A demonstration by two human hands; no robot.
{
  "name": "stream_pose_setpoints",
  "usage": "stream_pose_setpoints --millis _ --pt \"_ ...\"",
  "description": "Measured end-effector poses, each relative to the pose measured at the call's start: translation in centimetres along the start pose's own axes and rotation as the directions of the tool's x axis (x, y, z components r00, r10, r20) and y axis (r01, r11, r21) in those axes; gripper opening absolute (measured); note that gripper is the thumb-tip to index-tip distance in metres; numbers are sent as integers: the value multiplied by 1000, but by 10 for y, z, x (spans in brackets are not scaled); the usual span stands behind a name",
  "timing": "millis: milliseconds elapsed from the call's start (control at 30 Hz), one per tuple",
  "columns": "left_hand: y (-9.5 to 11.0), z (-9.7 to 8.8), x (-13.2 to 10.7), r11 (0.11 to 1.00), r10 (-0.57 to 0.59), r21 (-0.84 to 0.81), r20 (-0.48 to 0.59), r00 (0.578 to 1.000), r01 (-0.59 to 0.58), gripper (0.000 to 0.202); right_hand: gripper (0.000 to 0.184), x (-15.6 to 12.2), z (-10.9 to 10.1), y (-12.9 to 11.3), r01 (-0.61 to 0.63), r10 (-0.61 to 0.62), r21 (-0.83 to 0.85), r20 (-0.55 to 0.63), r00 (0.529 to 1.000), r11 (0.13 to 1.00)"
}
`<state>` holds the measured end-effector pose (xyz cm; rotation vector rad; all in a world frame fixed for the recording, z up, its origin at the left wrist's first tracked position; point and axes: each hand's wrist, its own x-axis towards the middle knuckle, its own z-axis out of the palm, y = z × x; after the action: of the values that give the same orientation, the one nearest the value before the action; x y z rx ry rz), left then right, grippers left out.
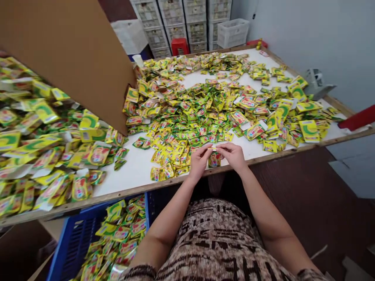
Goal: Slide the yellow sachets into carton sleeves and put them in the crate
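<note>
My left hand (pixel 199 160) and my right hand (pixel 233 156) meet over the table's front edge. Between them they pinch a small yellow and green box (pixel 215 159) with red print, its white upper edge at my fingertips. The fingers of both hands are closed on it. Just beyond lies a large heap of small yellow-green sachets (pixel 202 121) on the white tabletop (pixel 134 164). More sachets (pixel 164 171) lie close to my left hand. Small yellow boxes (pixel 281 117), some with white flaps up, are piled to the right.
A tall cardboard panel (pixel 88 58) stands at left, with many boxes (pixel 43 156) beside it. Below the table, a blue crate (pixel 73 242) holds filled packs. White crates (pixel 196 23) and a red stool (pixel 179 45) stand behind. A wooden rim (pixel 278 156) edges the table.
</note>
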<state>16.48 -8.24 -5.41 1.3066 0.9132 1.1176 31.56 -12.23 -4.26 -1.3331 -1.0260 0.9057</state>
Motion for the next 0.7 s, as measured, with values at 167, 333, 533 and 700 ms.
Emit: stream_pose_setpoints --millis 167,333,533,700 --pt "-3 -4 7 992 77 90 70 995 -83 23 29 2 -3 -2 34 -32 -67 35 999 997" --pt "-4 -15 3 938 247 213 146 958 -274 17 18 -9 -2 3 269 -268 -263 42 963 927" --pt "-15 -16 -6 870 294 292 340 893 -398 21 24 -34 -8 13 470 -452 -389 142 881 792" --pt "4 -22 -11 885 267 323 235 935 -334 25 18 12 -35 18 342 -333 -406 96 938 848"
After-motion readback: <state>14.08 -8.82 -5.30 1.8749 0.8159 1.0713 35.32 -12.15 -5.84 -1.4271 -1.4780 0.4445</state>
